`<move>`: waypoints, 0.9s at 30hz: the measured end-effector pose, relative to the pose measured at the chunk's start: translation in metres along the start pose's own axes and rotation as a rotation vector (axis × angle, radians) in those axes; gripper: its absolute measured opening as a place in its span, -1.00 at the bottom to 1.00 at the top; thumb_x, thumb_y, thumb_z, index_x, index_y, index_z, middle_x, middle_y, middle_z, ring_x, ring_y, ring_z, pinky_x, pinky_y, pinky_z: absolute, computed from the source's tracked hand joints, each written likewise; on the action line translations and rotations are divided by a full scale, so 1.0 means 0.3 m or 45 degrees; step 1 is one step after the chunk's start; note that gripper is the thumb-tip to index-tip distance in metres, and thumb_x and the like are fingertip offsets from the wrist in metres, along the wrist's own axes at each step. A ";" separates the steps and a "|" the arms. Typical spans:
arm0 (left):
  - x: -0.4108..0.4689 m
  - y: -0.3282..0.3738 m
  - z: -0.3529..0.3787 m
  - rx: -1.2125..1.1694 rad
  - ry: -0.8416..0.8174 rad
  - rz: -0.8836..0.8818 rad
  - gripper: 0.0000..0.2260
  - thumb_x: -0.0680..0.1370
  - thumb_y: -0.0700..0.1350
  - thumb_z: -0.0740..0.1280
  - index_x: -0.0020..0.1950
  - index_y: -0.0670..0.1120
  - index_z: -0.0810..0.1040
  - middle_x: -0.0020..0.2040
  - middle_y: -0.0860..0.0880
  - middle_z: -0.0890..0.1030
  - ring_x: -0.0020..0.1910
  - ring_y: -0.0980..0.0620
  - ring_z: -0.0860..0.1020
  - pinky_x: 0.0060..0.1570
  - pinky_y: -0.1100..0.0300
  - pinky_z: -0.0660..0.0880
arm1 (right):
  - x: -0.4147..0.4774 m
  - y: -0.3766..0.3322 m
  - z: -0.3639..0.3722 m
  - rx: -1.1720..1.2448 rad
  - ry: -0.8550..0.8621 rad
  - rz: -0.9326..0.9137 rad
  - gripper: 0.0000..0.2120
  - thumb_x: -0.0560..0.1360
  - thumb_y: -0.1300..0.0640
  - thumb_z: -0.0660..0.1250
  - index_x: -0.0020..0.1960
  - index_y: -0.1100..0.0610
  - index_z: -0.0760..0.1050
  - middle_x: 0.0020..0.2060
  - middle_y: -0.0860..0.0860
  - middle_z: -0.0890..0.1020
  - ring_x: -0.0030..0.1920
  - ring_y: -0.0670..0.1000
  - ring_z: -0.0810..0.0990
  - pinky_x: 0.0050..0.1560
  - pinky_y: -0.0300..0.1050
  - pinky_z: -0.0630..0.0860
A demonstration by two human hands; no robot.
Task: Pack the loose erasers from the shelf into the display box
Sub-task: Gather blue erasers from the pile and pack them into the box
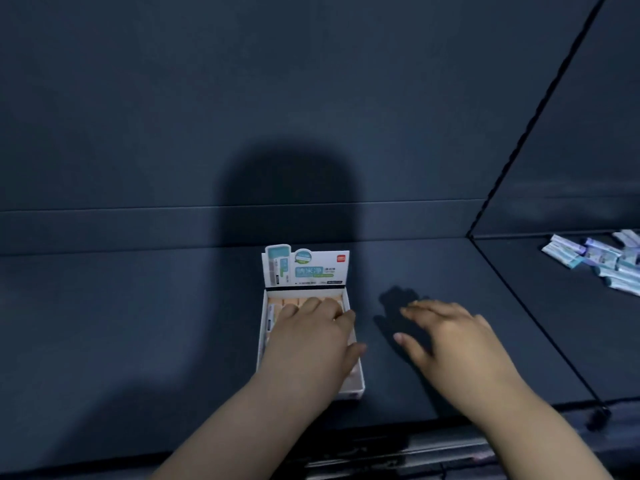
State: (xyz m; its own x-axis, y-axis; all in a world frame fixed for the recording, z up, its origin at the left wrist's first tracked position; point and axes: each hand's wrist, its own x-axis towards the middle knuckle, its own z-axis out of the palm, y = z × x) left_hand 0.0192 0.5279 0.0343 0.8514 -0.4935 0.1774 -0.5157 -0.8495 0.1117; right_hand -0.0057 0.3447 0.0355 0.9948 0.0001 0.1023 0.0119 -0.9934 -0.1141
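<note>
A white display box (pixel 356 379) with an upright printed back flap (pixel 306 268) stands on the dark shelf in the middle. Rows of orange-wrapped erasers (pixel 294 302) lie packed inside it. My left hand (pixel 311 336) rests flat on top of the erasers, fingers spread, and covers most of the box's inside. My right hand (pixel 450 336) hovers open just right of the box, palm down, holding nothing. A heap of loose blue-and-white wrapped erasers (pixel 602 263) lies far right on the neighbouring shelf section.
The dark shelf (pixel 138 323) has a back wall and a black divider line (pixel 533 317) that runs diagonally between this section and the right one. The shelf's front edge (pixel 381 441) runs below my forearms. A head shadow falls on the back wall.
</note>
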 end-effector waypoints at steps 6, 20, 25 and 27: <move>0.071 0.237 0.077 0.015 0.069 0.067 -0.63 0.38 0.14 0.15 -0.10 -0.01 0.66 -0.21 0.07 0.60 -0.20 0.03 0.56 -0.23 0.17 0.45 | -0.044 0.164 -0.020 0.047 -0.098 -0.108 -0.54 0.52 -0.20 0.15 0.38 -0.10 0.32 0.35 -0.18 0.39 0.36 -0.08 0.31 0.23 -0.11 0.27; 0.298 0.808 0.230 0.113 -0.064 -0.063 -0.59 0.23 0.16 0.53 -0.05 -0.05 0.68 -0.23 0.03 0.63 -0.24 0.01 0.59 -0.26 0.11 0.50 | -0.169 0.883 -0.117 0.092 -0.150 -0.143 -0.53 0.52 -0.18 0.19 0.38 -0.04 0.35 0.33 -0.13 0.42 0.33 -0.05 0.34 0.31 -0.19 0.28; 0.336 0.936 0.223 0.058 -0.116 -0.099 -0.53 0.59 0.14 0.11 0.46 -0.01 0.26 0.28 0.03 0.44 0.25 -0.01 0.39 0.21 0.10 0.27 | -0.176 1.024 -0.138 0.134 -0.159 -0.113 -0.52 0.53 -0.14 0.21 0.40 0.00 0.33 0.33 -0.11 0.41 0.33 -0.06 0.33 0.31 -0.27 0.24; 0.349 0.953 0.231 0.076 -0.070 -0.091 -0.52 0.62 0.13 0.02 0.51 0.00 0.14 0.36 0.04 0.36 0.32 0.00 0.31 0.26 0.12 0.20 | -0.170 1.045 -0.140 0.145 -0.147 -0.100 -0.52 0.52 -0.13 0.22 0.39 0.01 0.34 0.32 -0.10 0.43 0.32 -0.04 0.35 0.30 -0.27 0.25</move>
State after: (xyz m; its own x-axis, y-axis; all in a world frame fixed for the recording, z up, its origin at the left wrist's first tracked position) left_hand -0.0325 0.2203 0.0172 0.8908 -0.4392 0.1168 -0.4480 -0.8918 0.0634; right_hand -0.0570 0.0285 0.0361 0.9953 0.0969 0.0017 0.0949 -0.9704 -0.2221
